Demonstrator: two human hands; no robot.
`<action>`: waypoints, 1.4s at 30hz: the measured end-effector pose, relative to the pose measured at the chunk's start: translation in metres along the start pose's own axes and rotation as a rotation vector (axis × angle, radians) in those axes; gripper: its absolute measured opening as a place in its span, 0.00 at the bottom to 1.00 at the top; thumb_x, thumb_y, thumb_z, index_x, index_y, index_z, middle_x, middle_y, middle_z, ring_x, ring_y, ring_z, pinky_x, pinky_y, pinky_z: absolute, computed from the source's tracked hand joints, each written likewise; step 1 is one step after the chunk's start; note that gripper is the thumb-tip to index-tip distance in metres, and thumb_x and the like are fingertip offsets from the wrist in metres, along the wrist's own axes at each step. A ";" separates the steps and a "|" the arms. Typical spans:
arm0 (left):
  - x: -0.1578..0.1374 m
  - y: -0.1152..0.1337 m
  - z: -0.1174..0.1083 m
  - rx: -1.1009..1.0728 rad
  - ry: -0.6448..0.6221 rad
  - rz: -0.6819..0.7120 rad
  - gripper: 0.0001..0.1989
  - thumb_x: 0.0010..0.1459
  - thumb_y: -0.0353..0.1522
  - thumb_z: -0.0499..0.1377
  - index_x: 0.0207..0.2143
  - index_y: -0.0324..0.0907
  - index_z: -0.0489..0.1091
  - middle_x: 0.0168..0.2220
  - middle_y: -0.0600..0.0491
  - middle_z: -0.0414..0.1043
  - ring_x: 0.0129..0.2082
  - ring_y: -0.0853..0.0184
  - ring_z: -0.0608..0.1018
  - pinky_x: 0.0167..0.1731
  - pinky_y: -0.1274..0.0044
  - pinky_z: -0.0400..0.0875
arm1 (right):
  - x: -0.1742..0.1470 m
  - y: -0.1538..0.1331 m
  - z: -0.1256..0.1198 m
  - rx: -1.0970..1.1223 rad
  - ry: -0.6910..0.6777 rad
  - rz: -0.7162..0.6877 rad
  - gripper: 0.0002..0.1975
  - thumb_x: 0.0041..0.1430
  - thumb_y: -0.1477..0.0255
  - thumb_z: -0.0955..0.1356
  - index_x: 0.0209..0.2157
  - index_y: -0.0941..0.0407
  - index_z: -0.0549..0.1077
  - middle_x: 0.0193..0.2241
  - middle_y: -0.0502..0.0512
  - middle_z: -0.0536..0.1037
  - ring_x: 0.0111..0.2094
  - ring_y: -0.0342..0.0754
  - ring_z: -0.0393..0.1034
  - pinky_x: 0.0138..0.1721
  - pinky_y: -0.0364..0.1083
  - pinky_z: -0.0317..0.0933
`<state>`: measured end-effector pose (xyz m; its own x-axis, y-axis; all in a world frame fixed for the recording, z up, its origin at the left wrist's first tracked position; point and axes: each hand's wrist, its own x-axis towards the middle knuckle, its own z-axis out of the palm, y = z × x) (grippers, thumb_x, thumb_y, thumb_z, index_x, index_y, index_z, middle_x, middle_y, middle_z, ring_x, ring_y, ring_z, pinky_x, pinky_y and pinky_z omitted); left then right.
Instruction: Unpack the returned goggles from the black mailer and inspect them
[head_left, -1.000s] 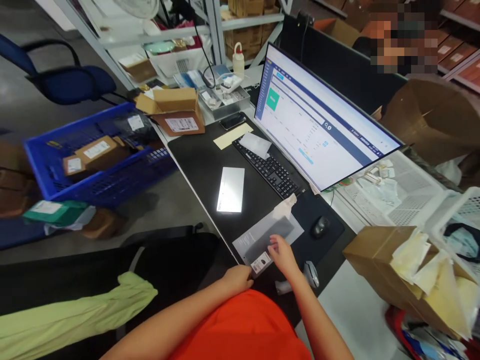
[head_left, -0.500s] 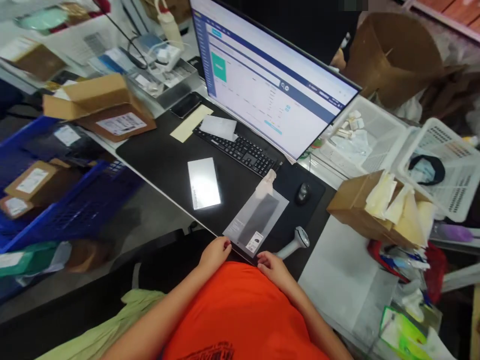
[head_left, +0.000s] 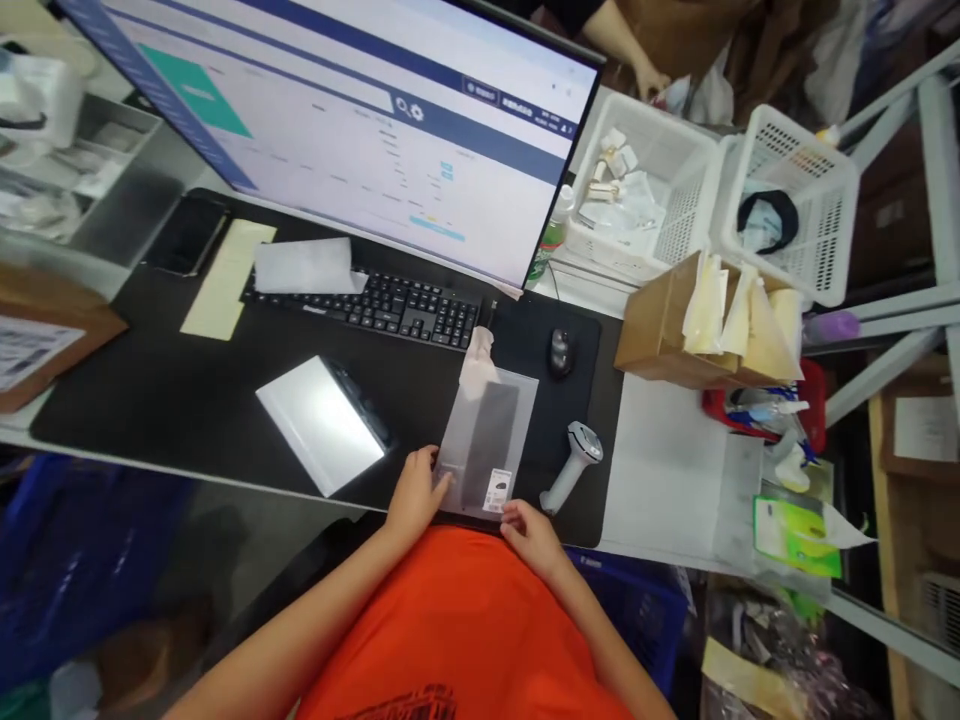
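Note:
A frosted, see-through plastic sleeve (head_left: pixel 459 440) lies flat at the desk's front edge. It shows a long dark shape inside and a white label near its lower right corner. My left hand (head_left: pixel 414 494) rests at the sleeve's lower left edge, thumb spread from the fingers and lying over it. At the lower right corner, beside the label, my right hand (head_left: pixel 531 532) touches the sleeve with loosely bent fingers. Left of the sleeve is a flat white box (head_left: pixel 321 425) with a glossy face. A grey handheld scanner (head_left: pixel 574 468) lies to the right.
Behind are a keyboard (head_left: pixel 405 308) partly under white paper (head_left: pixel 303 266), and a large monitor (head_left: pixel 322 130). A mouse (head_left: pixel 559 352) sits on its pad. To the right stand a cardboard box (head_left: pixel 664 325) and white baskets (head_left: pixel 679 190). Another person's hand (head_left: pixel 649 76) shows behind them.
The camera view has turned, levelling the desk and showing more of the right side. My left hand has moved up the sleeve's left edge, its thumb now over it. The sleeve stays in place.

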<state>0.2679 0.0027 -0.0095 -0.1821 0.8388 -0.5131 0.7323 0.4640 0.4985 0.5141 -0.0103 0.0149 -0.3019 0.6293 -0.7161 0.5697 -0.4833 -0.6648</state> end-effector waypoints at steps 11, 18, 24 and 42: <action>0.029 -0.019 -0.009 0.093 -0.126 0.032 0.24 0.65 0.41 0.53 0.60 0.42 0.60 0.39 0.54 0.75 0.34 0.62 0.79 0.33 0.74 0.68 | -0.005 -0.009 0.037 -0.068 -0.011 0.125 0.09 0.58 0.79 0.67 0.37 0.56 0.77 0.25 0.49 0.75 0.26 0.45 0.68 0.29 0.41 0.58; 0.035 -0.044 0.008 0.196 0.039 0.131 0.21 0.64 0.42 0.53 0.55 0.41 0.67 0.33 0.56 0.77 0.26 0.66 0.78 0.26 0.77 0.64 | -0.037 -0.005 0.018 -0.001 -0.001 0.052 0.07 0.64 0.74 0.66 0.35 0.53 0.78 0.30 0.50 0.78 0.31 0.46 0.72 0.33 0.42 0.60; 0.031 -0.055 0.007 0.079 0.190 0.412 0.18 0.65 0.44 0.54 0.50 0.44 0.70 0.34 0.57 0.78 0.24 0.70 0.77 0.26 0.79 0.67 | -0.026 0.012 0.024 0.315 0.453 -0.228 0.16 0.74 0.66 0.60 0.60 0.45 0.68 0.58 0.54 0.70 0.56 0.50 0.68 0.58 0.49 0.65; -0.082 -0.087 0.002 -0.846 -0.494 0.738 0.39 0.44 0.19 0.56 0.61 0.42 0.62 0.22 0.62 0.65 0.16 0.77 0.66 0.17 0.86 0.57 | -0.046 0.087 0.164 0.192 0.985 -0.469 0.36 0.55 0.44 0.70 0.59 0.51 0.68 0.61 0.61 0.68 0.61 0.62 0.62 0.62 0.61 0.56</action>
<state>0.2205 -0.1070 -0.0121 0.4989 0.8660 -0.0337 -0.1363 0.1168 0.9838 0.4518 -0.1810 -0.0453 0.3327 0.9421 0.0410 0.4042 -0.1032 -0.9088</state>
